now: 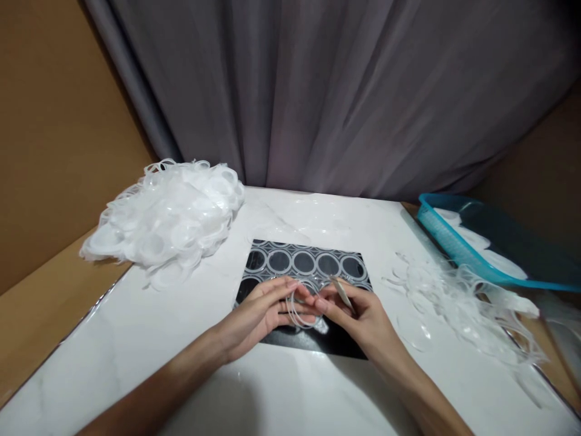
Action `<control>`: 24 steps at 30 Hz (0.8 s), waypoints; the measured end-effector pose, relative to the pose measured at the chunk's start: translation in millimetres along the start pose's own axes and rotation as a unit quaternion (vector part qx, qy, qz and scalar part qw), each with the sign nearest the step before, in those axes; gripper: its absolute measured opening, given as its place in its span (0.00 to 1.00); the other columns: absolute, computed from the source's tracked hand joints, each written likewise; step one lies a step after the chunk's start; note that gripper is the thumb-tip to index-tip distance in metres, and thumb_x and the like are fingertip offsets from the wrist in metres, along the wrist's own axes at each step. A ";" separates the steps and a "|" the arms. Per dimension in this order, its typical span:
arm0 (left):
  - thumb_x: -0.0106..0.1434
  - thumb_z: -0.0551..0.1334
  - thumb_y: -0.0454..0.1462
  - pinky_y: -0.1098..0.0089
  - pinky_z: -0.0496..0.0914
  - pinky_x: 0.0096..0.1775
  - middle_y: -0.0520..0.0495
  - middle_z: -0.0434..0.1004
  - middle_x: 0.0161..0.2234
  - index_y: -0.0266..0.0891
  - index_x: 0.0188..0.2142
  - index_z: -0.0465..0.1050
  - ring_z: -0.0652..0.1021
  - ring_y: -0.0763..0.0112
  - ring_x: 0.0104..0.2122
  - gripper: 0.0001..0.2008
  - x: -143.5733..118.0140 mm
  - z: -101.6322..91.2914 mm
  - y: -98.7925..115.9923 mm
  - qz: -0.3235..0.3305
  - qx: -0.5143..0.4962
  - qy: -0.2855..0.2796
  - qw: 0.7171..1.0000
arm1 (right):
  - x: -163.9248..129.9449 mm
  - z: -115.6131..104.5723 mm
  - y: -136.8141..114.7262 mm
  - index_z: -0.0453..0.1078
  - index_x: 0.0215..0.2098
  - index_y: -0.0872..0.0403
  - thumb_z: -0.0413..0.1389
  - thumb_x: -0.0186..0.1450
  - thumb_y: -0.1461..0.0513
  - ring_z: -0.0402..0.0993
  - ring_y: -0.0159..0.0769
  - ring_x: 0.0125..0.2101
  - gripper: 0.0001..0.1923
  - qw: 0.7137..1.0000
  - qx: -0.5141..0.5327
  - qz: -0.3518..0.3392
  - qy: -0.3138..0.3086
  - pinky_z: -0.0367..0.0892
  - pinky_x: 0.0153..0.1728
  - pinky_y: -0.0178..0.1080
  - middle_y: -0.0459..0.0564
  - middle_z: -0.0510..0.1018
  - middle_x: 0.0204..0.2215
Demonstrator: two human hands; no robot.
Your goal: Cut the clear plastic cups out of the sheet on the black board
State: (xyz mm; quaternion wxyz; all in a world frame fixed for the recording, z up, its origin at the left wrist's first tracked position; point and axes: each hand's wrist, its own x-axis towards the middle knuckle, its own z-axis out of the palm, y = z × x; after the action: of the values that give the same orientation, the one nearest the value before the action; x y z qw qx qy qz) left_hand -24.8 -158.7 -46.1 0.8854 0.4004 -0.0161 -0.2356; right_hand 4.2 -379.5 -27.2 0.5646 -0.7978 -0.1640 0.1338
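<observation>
Hands [258,309] hold rings [296,318] over mat [313,345], well inside table [136,339] edges.

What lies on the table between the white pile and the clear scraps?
In the head view, a black mat with pale rings lies between the white pile and the clear scraps; the left hand and right hand are above it.

Grey curtain [295,91] across back, hanging in folds behind white worktop [136,321]. Worktop glossy, faint veining. Brown panel [59,121] left, brown ledge [36,321] below. Darker brown wall [540,157] right.
</observation>
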 end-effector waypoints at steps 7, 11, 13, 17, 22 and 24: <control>0.75 0.60 0.42 0.55 0.75 0.56 0.34 0.76 0.48 0.30 0.45 0.76 0.80 0.48 0.53 0.14 -1.1 4.8 1.6 -0.011 -0.061 -0.018 0.998 | -4.8 1.3 -1.8 0.76 0.36 0.53 0.62 0.70 0.49 0.64 0.33 0.31 0.16 0.998 0.048 -0.008 0.035 0.57 0.33 0.39 0.48 0.73 0.31; 0.76 0.58 0.44 0.56 0.74 0.56 0.34 0.77 0.49 0.30 0.45 0.76 0.80 0.48 0.53 0.17 -2.2 5.0 3.7 -0.021 -0.092 -0.033 0.995 | -7.3 -1.3 -0.5 0.78 0.38 0.51 0.61 0.71 0.52 0.68 0.33 0.33 0.12 0.995 0.089 -0.032 0.038 0.60 0.34 0.39 0.48 0.76 0.35; 0.75 0.60 0.42 0.57 0.75 0.55 0.35 0.78 0.49 0.31 0.45 0.77 0.80 0.50 0.52 0.14 -3.2 4.1 4.1 -0.018 -0.091 -0.035 0.995 | -8.6 -1.4 0.5 0.79 0.39 0.49 0.61 0.72 0.53 0.69 0.34 0.34 0.10 0.993 0.106 -0.044 0.032 0.62 0.36 0.38 0.49 0.76 0.35; 0.69 0.66 0.36 0.61 0.76 0.53 0.37 0.79 0.47 0.33 0.43 0.77 0.81 0.56 0.50 0.07 -5.9 3.6 3.9 -0.010 -0.060 -0.040 0.997 | -10.6 -0.5 0.4 0.79 0.38 0.47 0.61 0.72 0.55 0.69 0.32 0.34 0.07 0.988 0.135 -0.063 0.031 0.62 0.35 0.38 0.47 0.75 0.34; 0.69 0.67 0.38 0.62 0.75 0.53 0.37 0.80 0.44 0.33 0.42 0.78 0.82 0.60 0.47 0.08 -7.2 4.1 4.0 -0.014 -0.019 -0.050 0.998 | -11.6 -1.6 -0.2 0.80 0.38 0.46 0.61 0.72 0.56 0.69 0.31 0.32 0.06 0.986 0.149 -0.059 0.035 0.62 0.34 0.38 0.47 0.76 0.34; 0.70 0.66 0.38 0.63 0.75 0.53 0.37 0.81 0.43 0.33 0.41 0.78 0.82 0.62 0.46 0.08 -7.4 3.3 4.3 -0.018 -0.014 -0.049 0.999 | -11.3 -2.1 0.0 0.81 0.38 0.46 0.61 0.72 0.56 0.69 0.31 0.31 0.06 0.986 0.152 -0.062 0.036 0.62 0.34 0.38 0.47 0.76 0.33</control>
State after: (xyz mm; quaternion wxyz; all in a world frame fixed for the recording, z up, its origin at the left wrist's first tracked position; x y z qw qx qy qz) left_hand -30.4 -155.4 -39.6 0.8845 0.3762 -0.0490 -0.2714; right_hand -5.2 -386.0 -26.3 0.6919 -0.6954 -0.1706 0.0927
